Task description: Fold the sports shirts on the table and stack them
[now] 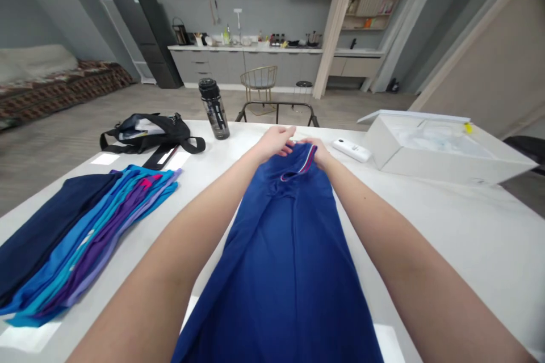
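A dark blue garment (276,261) lies lengthwise on the white table, its collar with red and white stripes at the far end. My right hand (315,152) is closed on the collar's right side. Just left of it, my left hand (277,143) hovers at the collar's far edge with its fingers apart, palm turned toward the right hand. Folded clothes in navy (55,221), blue, teal and purple (110,221) lie side by side at the table's left.
A black bag (155,131) and a dark bottle (214,110) stand at the back left. A white device (351,150) and an open white box (443,150) are at the right. A chair back (276,106) rises behind the far edge.
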Demonstrator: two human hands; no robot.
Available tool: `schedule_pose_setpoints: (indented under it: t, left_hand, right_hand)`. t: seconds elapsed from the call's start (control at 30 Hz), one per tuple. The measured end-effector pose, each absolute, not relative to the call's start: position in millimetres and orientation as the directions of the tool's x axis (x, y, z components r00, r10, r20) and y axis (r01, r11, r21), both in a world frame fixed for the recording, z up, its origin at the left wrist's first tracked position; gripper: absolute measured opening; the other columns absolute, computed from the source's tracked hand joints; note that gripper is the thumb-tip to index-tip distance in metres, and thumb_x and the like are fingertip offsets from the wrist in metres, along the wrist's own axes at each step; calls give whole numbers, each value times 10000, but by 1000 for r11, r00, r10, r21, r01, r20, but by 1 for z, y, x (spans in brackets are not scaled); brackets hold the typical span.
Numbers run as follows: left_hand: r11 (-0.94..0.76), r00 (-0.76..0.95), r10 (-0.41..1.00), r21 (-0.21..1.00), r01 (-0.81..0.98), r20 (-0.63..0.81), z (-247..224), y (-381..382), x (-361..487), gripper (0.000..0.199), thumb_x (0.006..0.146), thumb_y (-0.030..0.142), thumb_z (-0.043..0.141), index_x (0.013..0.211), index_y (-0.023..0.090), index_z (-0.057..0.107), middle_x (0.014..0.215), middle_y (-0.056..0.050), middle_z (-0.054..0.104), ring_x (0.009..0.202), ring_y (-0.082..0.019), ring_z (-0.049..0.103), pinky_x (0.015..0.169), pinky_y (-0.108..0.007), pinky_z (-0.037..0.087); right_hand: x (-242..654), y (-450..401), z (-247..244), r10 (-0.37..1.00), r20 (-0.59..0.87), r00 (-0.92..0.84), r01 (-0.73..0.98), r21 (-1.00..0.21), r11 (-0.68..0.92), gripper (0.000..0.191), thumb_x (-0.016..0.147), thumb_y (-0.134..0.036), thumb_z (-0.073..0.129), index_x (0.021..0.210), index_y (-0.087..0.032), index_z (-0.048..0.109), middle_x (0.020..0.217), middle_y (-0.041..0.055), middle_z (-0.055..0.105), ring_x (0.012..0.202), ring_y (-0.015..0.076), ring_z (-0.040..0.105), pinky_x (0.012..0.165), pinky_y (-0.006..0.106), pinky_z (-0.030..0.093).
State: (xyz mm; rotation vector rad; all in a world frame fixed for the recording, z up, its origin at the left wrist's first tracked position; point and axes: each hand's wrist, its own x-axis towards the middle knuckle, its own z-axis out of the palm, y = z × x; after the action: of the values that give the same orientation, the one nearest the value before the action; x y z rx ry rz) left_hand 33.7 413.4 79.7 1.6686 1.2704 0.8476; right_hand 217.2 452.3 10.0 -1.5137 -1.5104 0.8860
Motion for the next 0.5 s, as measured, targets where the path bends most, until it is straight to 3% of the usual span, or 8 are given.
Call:
schedule_pose_setpoints:
  t: [0.1, 0.2, 0.3, 0.37, 0.5]
  left_hand:
    - [-262, 230, 965, 536, 803, 127, 40, 425, 30, 312, 956, 424, 526, 1091, 200, 696, 1112, -136, 719, 1034, -262, 674, 955, -417, 515]
    - [-266, 251, 963, 215, 939, 97, 6, 435, 12, 351, 963, 330, 465, 1245, 280, 667, 1326, -133, 630, 1238, -335, 559, 1038, -563, 422]
    - [-293, 291, 956, 98, 951, 32, -17, 443, -2, 395, 979, 304, 395, 1277, 329, 654, 1371, -118, 597, 1272, -350, 508, 1043, -614, 369]
    - [-303, 302, 953, 52, 952, 29, -25, 446, -9, 381, 976, 322, 406, 1254, 323, 667, 1363, -118, 596, 1270, -350, 495, 1046, -603, 352]
    - [-299, 297, 953, 26, 954, 60, -28, 450, -19, 326, 961, 392, 468, 1168, 270, 688, 1326, -132, 615, 1245, -353, 495, 1034, -565, 346]
  right_hand:
    - [274, 434, -2, 991, -78, 111, 490, -863, -123, 446, 911, -546, 531, 825, -151, 719, 621, 44, 624, 536, 163, 539, 563, 296, 466]
    - [293, 415, -15, 993, -115, 20, 654, -750, -100, 524, 896, -662, 544, 795, -183, 732, 708, 61, 686, 640, 180, 616, 623, 289, 484]
    - [283, 400, -26, 995, -50, -86, 821, -570, 42, 487, 812, -690, 661, 843, -210, 742, 880, 74, 742, 833, 226, 679, 722, 296, 492]
    - [273, 394, -31, 998, -27, -55, 882, -470, 36, 424, 808, -621, 707, 919, -212, 736, 983, 91, 748, 904, 248, 686, 745, 307, 487]
    - [264, 390, -32, 999, -28, -43, 896, -443, 27, 205, 878, -403, 679, 873, -201, 716, 976, 94, 747, 900, 236, 686, 745, 299, 473]
